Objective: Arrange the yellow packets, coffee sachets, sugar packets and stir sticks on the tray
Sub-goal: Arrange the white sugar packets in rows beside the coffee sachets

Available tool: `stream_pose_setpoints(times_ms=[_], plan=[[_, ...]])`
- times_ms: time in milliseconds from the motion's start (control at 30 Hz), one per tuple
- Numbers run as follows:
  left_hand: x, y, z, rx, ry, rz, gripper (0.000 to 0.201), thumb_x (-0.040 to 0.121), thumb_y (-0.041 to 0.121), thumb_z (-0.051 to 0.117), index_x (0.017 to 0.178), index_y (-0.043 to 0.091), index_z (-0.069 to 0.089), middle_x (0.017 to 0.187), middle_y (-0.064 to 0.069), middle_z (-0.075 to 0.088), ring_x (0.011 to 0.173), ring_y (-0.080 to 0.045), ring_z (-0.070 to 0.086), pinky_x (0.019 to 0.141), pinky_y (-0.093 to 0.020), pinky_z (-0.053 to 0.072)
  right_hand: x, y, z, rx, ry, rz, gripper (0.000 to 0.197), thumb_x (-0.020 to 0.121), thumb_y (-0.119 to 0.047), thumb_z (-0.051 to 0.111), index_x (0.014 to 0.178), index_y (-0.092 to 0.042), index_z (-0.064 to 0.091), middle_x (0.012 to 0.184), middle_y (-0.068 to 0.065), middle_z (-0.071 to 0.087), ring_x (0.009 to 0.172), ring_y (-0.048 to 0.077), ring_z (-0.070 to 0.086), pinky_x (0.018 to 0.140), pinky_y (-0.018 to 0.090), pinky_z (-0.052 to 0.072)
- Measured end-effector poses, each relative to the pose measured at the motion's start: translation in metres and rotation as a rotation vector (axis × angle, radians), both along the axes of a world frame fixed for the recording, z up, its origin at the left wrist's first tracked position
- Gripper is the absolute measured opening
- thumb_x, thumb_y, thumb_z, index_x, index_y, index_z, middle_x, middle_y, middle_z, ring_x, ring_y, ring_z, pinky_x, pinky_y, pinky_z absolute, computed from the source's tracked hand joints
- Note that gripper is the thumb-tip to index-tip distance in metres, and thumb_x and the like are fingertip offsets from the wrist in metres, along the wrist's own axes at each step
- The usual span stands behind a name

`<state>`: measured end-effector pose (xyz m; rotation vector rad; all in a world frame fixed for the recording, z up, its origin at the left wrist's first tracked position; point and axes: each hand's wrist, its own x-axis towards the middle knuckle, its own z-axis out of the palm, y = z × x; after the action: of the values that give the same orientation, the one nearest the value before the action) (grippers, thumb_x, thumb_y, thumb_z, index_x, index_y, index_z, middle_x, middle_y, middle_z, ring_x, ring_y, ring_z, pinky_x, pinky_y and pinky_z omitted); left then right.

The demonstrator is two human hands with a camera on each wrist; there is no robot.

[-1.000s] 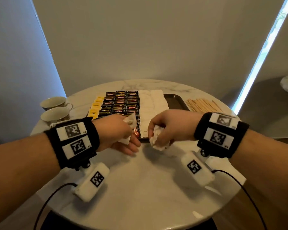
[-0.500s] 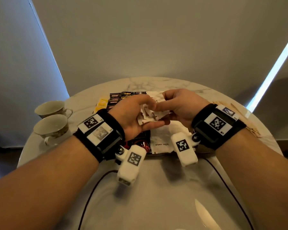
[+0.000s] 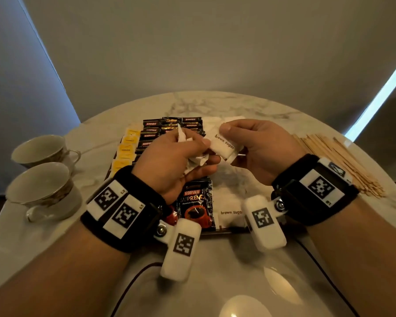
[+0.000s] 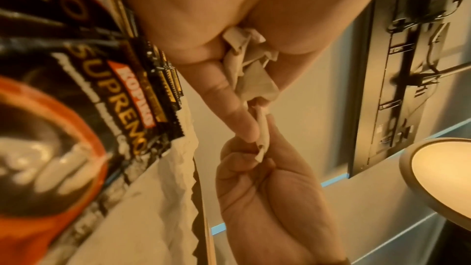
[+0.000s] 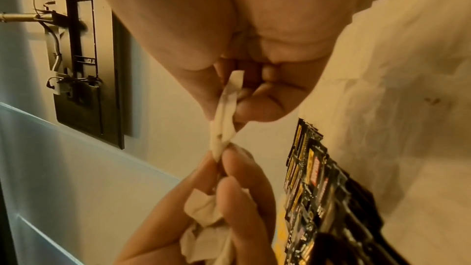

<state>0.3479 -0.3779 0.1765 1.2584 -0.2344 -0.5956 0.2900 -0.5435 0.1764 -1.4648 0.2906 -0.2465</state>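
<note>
Above the dark tray [image 3: 229, 231], my left hand [image 3: 192, 154] grips a crumpled bunch of white sugar packets [image 3: 196, 160]. My right hand [image 3: 224, 138] pinches one white packet printed "brown sugar" [image 3: 224, 148] by its end, and my left fingertips touch its other end. The left wrist view shows the bunch [image 4: 251, 63] in my left fingers and the single packet [image 4: 262, 134] pinched between both hands. On the tray lie yellow packets [image 3: 126, 147], rows of black coffee sachets [image 3: 169, 125] and a field of white sugar packets [image 3: 231, 191]. Stir sticks [image 3: 336, 161] lie on the table to the right.
Two empty teacups [image 3: 40, 149] [image 3: 41, 188] stand at the table's left edge. The round marble table [image 3: 215, 282] has bare surface in front of the tray. A grey wall rises behind the table.
Both hands rose from the table's front edge to above the tray. They met over the sugar packets, and now my right hand draws one packet out of the left hand's bunch.
</note>
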Motion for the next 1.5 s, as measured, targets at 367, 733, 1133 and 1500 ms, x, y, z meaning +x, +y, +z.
stream_pose_setpoints(times_ms=[367,733,1133,1500], plan=[[-0.002,0.005,0.002,0.028,0.001,-0.002,0.006,0.093,0.005,0.068,0.09,0.011,0.067,0.092,-0.012,0.077,0.072,-0.02,0.074,0.056,-0.029,0.06,-0.015,-0.006,0.002,-0.13,0.077,0.133,0.031,0.068,-0.023,0.083,0.094,-0.008,0.078,0.086,0.009,0.074,0.071,0.016,0.063,0.06,0.027,0.054],[0.003,0.008,0.003,0.036,0.02,0.073,0.005,0.09,0.001,0.068,0.088,0.005,0.067,0.084,-0.012,0.071,0.073,-0.021,0.073,0.059,-0.03,0.061,-0.025,-0.013,0.003,-0.348,0.28,-0.011,0.008,0.092,-0.011,0.072,0.097,-0.011,0.078,0.077,0.005,0.072,0.065,0.013,0.063,0.058,0.026,0.054],[0.007,0.011,0.007,-0.031,0.121,0.121,0.001,0.091,0.001,0.066,0.092,0.001,0.066,0.083,-0.014,0.07,0.079,-0.026,0.074,0.065,-0.032,0.065,-0.024,-0.016,0.006,-0.688,0.592,0.123,0.007,0.092,-0.024,0.074,0.094,-0.025,0.081,0.069,-0.008,0.071,0.061,0.009,0.052,0.053,0.023,0.043],[0.01,0.012,0.002,-0.05,0.107,0.077,0.014,0.092,-0.005,0.053,0.099,0.002,0.064,0.095,-0.018,0.076,0.086,-0.031,0.078,0.065,-0.033,0.063,-0.027,-0.01,0.01,-0.773,0.576,0.062,0.006,0.087,-0.035,0.078,0.088,-0.03,0.081,0.088,-0.011,0.077,0.093,0.01,0.069,0.087,0.035,0.056]])
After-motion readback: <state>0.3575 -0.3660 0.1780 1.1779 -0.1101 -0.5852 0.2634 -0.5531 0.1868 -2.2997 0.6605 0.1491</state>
